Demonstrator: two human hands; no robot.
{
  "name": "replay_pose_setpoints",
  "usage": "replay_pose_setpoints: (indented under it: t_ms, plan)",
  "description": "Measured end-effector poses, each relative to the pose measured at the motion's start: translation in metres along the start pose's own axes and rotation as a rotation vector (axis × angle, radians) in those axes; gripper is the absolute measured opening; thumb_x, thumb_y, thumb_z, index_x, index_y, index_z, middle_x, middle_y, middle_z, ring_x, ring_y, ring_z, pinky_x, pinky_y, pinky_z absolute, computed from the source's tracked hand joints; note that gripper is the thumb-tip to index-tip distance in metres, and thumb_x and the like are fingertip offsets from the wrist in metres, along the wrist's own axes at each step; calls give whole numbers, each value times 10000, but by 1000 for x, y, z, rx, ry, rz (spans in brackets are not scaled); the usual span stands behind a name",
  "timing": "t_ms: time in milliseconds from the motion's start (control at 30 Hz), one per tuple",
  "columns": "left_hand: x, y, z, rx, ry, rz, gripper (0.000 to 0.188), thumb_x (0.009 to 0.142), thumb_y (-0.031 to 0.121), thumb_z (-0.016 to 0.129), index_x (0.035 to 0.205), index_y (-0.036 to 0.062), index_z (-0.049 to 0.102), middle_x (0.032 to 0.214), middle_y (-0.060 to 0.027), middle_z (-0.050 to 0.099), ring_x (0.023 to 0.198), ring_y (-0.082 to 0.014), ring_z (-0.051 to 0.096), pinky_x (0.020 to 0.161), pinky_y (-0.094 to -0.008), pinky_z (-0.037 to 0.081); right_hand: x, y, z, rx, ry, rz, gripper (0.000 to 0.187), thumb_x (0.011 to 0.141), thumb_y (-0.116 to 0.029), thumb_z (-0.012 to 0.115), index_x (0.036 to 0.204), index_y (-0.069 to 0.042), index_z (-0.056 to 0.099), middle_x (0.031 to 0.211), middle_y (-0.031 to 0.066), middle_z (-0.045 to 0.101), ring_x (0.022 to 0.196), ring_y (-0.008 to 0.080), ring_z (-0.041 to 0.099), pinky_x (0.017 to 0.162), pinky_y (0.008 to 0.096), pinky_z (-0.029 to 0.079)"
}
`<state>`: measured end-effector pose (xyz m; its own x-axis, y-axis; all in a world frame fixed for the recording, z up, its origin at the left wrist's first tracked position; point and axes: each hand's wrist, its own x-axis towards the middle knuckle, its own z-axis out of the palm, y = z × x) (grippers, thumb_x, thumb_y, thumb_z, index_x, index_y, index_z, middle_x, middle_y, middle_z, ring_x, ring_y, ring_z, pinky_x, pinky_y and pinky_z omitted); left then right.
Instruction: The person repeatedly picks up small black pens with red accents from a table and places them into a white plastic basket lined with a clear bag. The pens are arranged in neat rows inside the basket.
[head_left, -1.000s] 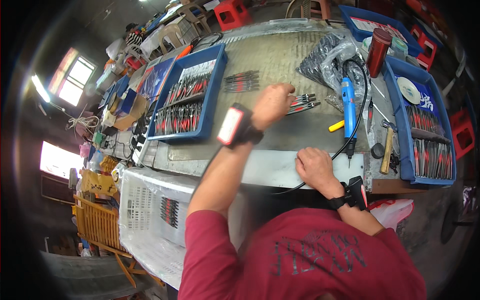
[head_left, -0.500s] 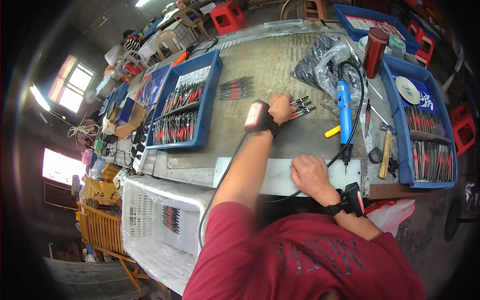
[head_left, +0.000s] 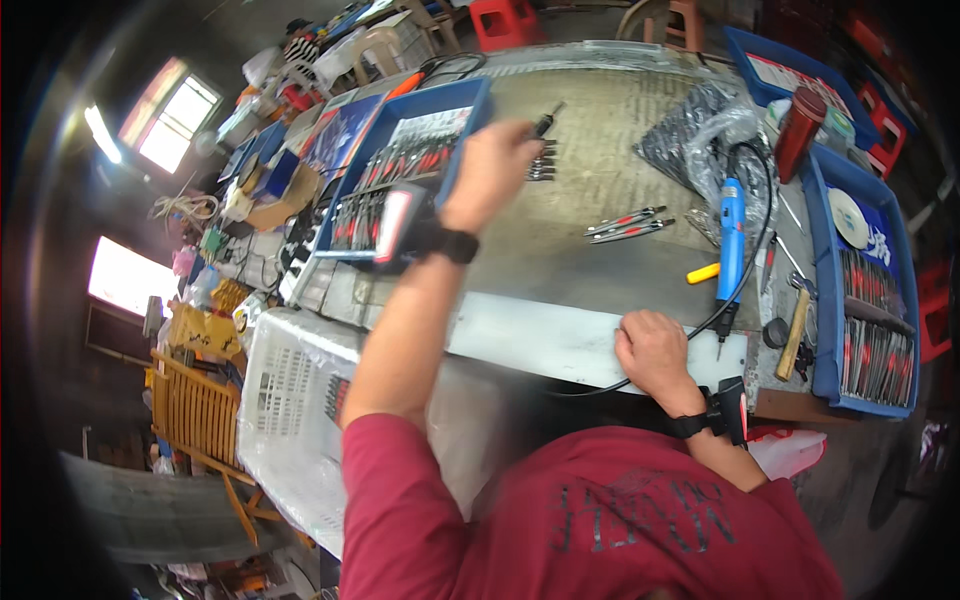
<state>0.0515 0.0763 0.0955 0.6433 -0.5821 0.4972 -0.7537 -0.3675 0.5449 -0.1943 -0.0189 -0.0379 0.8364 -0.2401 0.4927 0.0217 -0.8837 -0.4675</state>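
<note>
Your desk (head_left: 600,250) is a broad grey slab with a worn, dull surface and a pale strip along the near edge. To your left on it sits a large blue plastic tray (head_left: 462,120), rectangular, lined with rows of red-and-black-handled tools over a white printed sheet. To your right a second blue tray (head_left: 822,300) holds more rows of the same tools and a white disc. Beyond it lies a crumpled clear plastic bag (head_left: 700,125) of dark parts, with a dark red cylindrical flask (head_left: 800,120) standing beside it. A blue, rod-shaped power tool (head_left: 732,225) lies near the desk's right side, its black cord running towards you, and a wooden-handled hammer (head_left: 795,335) rests next to it. Your left hand (head_left: 490,170) is raised over the edge of the left tray, fingers pinched on a small dark slender tool (head_left: 545,122), blurred. Your right hand (head_left: 652,350) rests loosely curled on the desk's near edge, lying on the cord and gripping nothing. A few loose red-and-silver tools (head_left: 625,223) lie mid-desk.
</note>
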Motion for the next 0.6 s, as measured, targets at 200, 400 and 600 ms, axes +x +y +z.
replay_pose_setpoints:
  t_ms: [200,400,600]
  plan:
    - [-61,-17,-152,-110,91,-313,416,786,99,673,1154,-42,541,841,-4,583,745,-54,526,644,-192,439,0,-2,-2,12,-21,17,87,707,-103,588,681,-56,519,662,105,522,652,315,525,597,413,402]
    - [-166,-41,-259,-135,337,-548,223,779,45,603,987,30,525,675,8,538,478,-63,475,456,-170,358,-2,0,0,-2,-60,31,66,719,-118,574,727,-57,552,721,120,566,691,321,546,619,425,417]
    - [-287,-79,-317,-83,585,-841,122,759,51,606,862,21,549,678,-43,585,525,-104,554,448,-211,444,-3,1,2,-2,-123,48,63,755,-90,551,750,-28,540,731,141,550,695,331,535,620,413,410]
